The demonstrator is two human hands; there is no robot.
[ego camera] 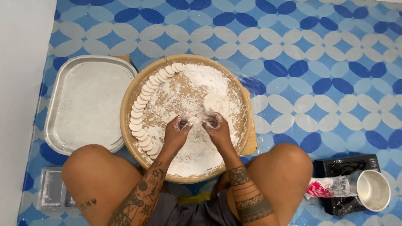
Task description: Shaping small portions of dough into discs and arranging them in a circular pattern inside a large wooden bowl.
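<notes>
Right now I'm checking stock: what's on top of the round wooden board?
On the round wooden board: loose flour, a curved row of dough discs along its left edge, and a flat dough piece. Both hands cover whatever lies beneath them.

I sit on a floor mat point(318, 54) patterned in blue and grey-white leaf shapes forming circles and diamonds. Along my left runs a plain pale grey strip of bare floor point(21, 83). Light is even and soft, shadows faint.
</notes>
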